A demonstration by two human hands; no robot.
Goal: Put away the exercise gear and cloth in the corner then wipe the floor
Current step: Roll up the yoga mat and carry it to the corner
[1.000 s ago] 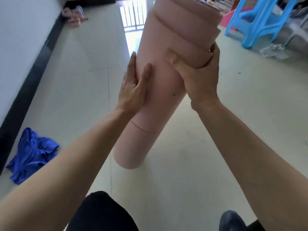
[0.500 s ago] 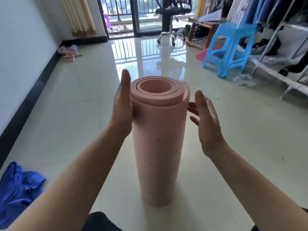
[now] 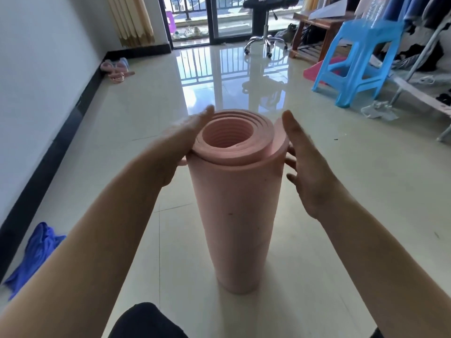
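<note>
A rolled pink exercise mat (image 3: pixel 239 215) stands upright on the tiled floor right in front of me. My left hand (image 3: pixel 178 145) lies flat against the left side of its top rim, fingers straight. On the roll's right side, my right hand (image 3: pixel 307 167) is open with the fingers spread, their tips at the mat's outer layer. Neither hand wraps around the roll. A crumpled blue cloth (image 3: pixel 36 250) lies on the floor at the left, by the black skirting.
A white wall with black skirting (image 3: pixel 56 147) runs along the left. Pink slippers (image 3: pixel 116 68) lie near the far left corner. A blue plastic stool (image 3: pixel 358 59), a clothes rack (image 3: pixel 415 76) and an office chair (image 3: pixel 263 25) stand to the right and back.
The mat went from tilted and gripped in both hands to standing upright on the floor. My hands loosened to flat palms, and my right hand has moved in to the roll's side.
</note>
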